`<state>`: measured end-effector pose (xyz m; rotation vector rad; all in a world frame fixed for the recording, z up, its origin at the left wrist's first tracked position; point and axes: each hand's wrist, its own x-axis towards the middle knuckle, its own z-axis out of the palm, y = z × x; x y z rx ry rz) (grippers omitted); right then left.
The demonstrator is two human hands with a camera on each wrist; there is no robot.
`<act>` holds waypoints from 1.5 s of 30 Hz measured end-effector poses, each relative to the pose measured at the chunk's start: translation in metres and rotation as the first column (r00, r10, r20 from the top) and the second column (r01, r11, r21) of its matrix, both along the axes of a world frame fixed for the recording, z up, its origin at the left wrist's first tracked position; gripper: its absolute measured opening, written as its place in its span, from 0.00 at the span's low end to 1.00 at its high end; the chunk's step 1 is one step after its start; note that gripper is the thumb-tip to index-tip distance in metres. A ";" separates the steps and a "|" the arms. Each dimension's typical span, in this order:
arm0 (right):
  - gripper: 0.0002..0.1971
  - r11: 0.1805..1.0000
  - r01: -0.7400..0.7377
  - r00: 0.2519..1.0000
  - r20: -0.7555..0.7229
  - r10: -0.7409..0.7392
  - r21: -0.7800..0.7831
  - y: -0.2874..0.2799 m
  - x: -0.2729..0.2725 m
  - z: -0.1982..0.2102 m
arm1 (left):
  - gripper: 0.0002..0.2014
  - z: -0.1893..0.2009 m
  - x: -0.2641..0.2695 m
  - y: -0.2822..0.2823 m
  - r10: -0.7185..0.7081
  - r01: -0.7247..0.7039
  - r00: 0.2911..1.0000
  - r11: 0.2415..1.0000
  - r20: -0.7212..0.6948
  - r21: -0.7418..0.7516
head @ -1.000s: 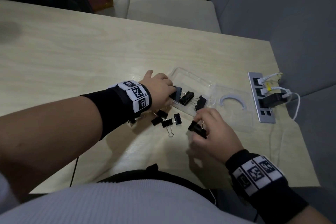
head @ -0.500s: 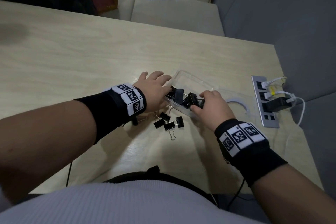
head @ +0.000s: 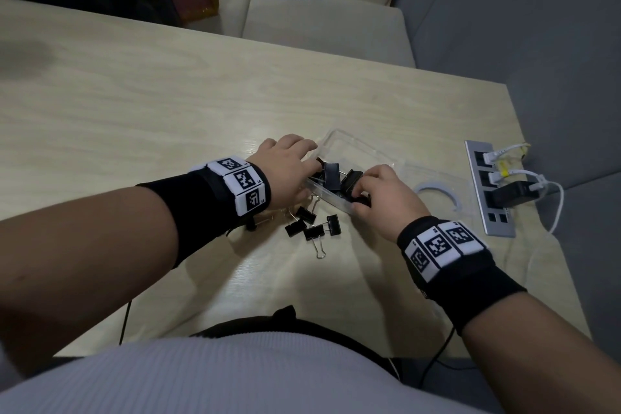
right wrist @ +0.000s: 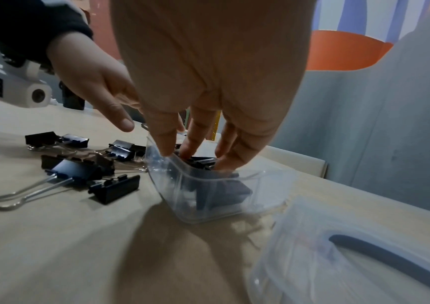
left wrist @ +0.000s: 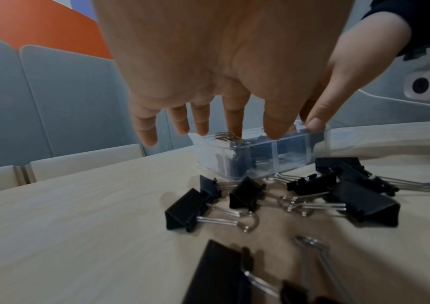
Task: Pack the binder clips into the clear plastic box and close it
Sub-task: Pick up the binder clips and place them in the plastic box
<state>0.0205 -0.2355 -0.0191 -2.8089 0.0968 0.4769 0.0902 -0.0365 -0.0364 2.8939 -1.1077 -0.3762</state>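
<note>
The clear plastic box [head: 356, 144] [left wrist: 260, 160] [right wrist: 203, 201] lies open on the wooden table, its lid [head: 440, 178] [right wrist: 338, 257] flat to the right. Several black binder clips [head: 332, 175] lie inside it. More loose clips [head: 312, 227] [left wrist: 247, 197] [right wrist: 84, 168] lie on the table in front of the box. My left hand [head: 302, 161] [left wrist: 255, 115] hangs over the box's left end, fingers straight, thumb and forefinger tips at the rim. My right hand [head: 364, 188] [right wrist: 190, 148] reaches into the near right end and pinches a clip [head: 361, 200] there.
A metal socket panel [head: 489, 212] is set into the table at the right, with white cables and a black adapter [head: 510, 193] plugged in. The table's right edge runs just beyond it. Cushioned seats [head: 322, 30] stand behind the far edge.
My right hand has carried a clip from the table up into the box. My left hand, which held a clip at the box's left end, now has its fingers straight over it.
</note>
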 end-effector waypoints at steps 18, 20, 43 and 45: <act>0.19 0.994 0.083 0.995 0.063 -0.079 -0.066 -0.008 0.005 -0.006 | 0.27 -0.001 -0.002 0.001 0.017 -0.017 1.000 1.000 -0.025 0.004; 0.22 0.987 0.121 0.993 0.033 -0.118 -0.105 -0.003 0.007 -0.009 | 0.27 0.000 -0.002 0.000 0.021 -0.021 0.999 1.000 -0.032 0.007; 0.17 0.980 -0.173 0.985 -0.020 0.172 -0.097 -0.006 0.017 0.008 | 0.27 0.001 -0.003 0.003 0.016 -0.015 0.999 1.000 -0.050 0.024; 0.18 0.980 -0.176 0.984 -0.018 0.175 -0.091 -0.007 0.015 0.003 | 0.27 0.002 -0.003 0.003 0.018 -0.017 0.998 0.999 -0.054 0.028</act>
